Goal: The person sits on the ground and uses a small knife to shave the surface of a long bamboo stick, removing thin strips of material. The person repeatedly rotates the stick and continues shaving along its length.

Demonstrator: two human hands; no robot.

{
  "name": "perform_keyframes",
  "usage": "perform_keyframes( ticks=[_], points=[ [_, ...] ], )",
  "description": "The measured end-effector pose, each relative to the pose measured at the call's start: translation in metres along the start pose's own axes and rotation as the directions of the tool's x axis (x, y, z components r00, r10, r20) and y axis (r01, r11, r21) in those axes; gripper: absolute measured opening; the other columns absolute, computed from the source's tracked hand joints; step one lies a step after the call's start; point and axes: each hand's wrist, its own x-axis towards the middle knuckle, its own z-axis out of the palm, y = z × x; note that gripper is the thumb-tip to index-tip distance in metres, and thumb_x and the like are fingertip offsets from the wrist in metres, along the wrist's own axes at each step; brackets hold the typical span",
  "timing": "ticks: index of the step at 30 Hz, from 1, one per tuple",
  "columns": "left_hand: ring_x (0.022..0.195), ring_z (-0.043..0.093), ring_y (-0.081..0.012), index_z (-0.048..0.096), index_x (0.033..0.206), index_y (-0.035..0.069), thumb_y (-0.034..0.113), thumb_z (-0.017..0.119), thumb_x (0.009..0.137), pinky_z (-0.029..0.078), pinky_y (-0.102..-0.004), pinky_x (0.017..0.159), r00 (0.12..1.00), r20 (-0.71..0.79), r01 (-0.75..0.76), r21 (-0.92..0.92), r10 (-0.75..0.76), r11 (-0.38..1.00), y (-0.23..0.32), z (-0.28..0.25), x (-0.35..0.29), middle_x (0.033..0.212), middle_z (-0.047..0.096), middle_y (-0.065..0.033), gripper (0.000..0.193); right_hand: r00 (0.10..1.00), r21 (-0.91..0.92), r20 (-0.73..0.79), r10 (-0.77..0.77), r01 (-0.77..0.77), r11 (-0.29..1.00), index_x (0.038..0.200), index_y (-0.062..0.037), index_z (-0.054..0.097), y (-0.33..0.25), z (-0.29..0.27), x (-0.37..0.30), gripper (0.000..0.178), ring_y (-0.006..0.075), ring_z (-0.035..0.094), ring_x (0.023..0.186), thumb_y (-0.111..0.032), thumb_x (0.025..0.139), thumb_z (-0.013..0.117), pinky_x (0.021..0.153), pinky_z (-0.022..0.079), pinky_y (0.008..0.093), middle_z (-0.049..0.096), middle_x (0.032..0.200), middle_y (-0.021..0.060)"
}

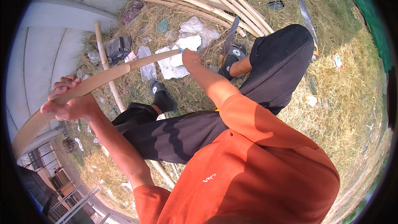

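Note:
A long, flat bamboo strip [105,72] runs from the lower left up toward the middle, bowed by the lens, with a joint partway along it. My left hand [72,101] holds it near the left part, palm beneath, with fingers curled up past its far edge and the thumb on the near side. At the strip's far end, my right hand [191,59] is closed in a grip. A small blue bit [181,50] shows at those fingers; I cannot make out what it is. White stone-like chunks [171,67] lie on the ground beneath the right hand.
Several split bamboo lengths [215,1] are piled at the far side. A machete [230,36] rests beside my right foot, and a long-bladed tool [306,15] lies farther right. One bamboo pole [102,49] stretches past my left foot. Grey wall panels [58,20] stand at left.

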Motion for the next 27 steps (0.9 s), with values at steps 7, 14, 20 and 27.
perform_keyframes(
  ticks=[7, 14, 20, 27],
  points=[
    [0.049, 0.047, -0.0210, 0.058, 0.066, 0.007, 0.060, 0.024, 0.095, 0.045, -0.0351, 0.059, 1.000, 0.009, 0.017, 0.034, -0.018, 0.999, -0.003, -0.019, -0.008, 0.053, 0.048, -0.0078, 0.069, 0.996, -0.036, -0.015, -0.082, 0.082, 0.996, 0.109, 0.0048, 0.051, 0.058, -0.012, -0.024, 0.029, 0.0420, 0.064, 0.090, -0.015, 0.091, 0.039, 0.079, 0.052, 0.0489, 0.064, 0.098, 0.0274],
    [0.051, 0.052, -0.0226, 0.061, 0.066, 0.008, 0.062, 0.025, 0.094, 0.046, -0.0365, 0.062, 0.995, 0.054, 0.087, -0.018, -0.086, 0.996, -0.007, -0.038, -0.007, 0.056, 0.053, -0.0098, 0.070, 1.000, 0.199, -0.006, -0.020, 0.021, 0.980, 0.112, 0.0015, 0.050, 0.068, -0.010, -0.038, 0.031, 0.0449, 0.060, 0.099, -0.020, 0.091, 0.039, 0.084, 0.048, 0.0528, 0.060, 0.104, 0.0322],
    [0.051, 0.050, -0.0228, 0.058, 0.062, 0.008, 0.061, 0.026, 0.094, 0.046, -0.0384, 0.062, 0.991, -0.070, 0.116, 0.022, -0.114, 0.993, -0.019, -0.050, 0.004, 0.054, 0.051, -0.0099, 0.069, 0.999, -0.010, 0.045, -0.020, 0.021, 1.000, 0.113, 0.0017, 0.048, 0.073, -0.006, -0.035, 0.031, 0.0446, 0.061, 0.097, -0.018, 0.091, 0.038, 0.083, 0.048, 0.0512, 0.061, 0.103, 0.0320],
    [0.049, 0.043, -0.0246, 0.057, 0.054, 0.006, 0.057, 0.032, 0.090, 0.041, -0.0389, 0.064, 0.915, -0.362, -0.234, -0.121, 0.176, 0.965, 0.094, -0.153, 0.082, 0.048, 0.043, -0.0100, 0.068, 0.993, 0.047, 0.048, -0.111, 0.109, 0.993, 0.113, 0.0029, 0.048, 0.069, -0.006, -0.041, 0.032, 0.0430, 0.060, 0.099, -0.018, 0.092, 0.038, 0.087, 0.047, 0.0502, 0.062, 0.100, 0.0309]
  ],
)
